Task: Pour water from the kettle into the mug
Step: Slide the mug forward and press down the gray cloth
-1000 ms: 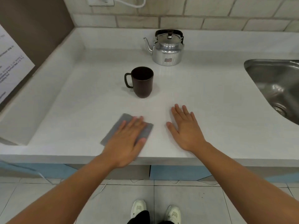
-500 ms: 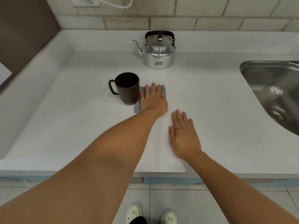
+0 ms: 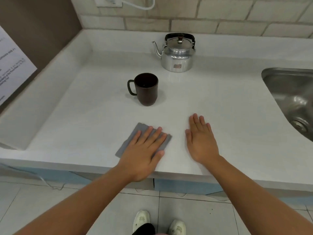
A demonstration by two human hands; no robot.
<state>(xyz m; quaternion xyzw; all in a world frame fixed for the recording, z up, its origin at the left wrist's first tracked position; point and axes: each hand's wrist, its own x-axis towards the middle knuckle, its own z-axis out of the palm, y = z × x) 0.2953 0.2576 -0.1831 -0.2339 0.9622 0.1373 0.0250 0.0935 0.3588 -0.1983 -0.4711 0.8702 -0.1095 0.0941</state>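
A white worktop (image 3: 211, 102) runs along a wall of pale brick-shaped tiles, meeting a brown side panel at the left corner, where a printed sheet of paper (image 3: 11, 65) hangs. A white wall socket (image 3: 108, 1) with a white cable plugged in sits high on the tiles. At the right edge, a stainless steel sink (image 3: 291, 99) is set into the surface, its drain visible. The shiny metal kettle (image 3: 177, 54) stands upright toward the back of the worktop, lid on, black handle folded over the top, spout pointing left. The dark brown mug (image 3: 146, 89) stands in front of it and to its left, well apart from it, handle turned left. Near the front edge, the person's left hand (image 3: 144, 150) lies flat with fingers spread, pressing on a folded grey cloth (image 3: 133, 138). The right hand (image 3: 201, 141) rests palm down on the bare surface just beside it, fingers held close together, holding nothing. Below the worktop edge are blue cabinet fronts, a pale tiled floor and the person's white shoes (image 3: 141, 219).
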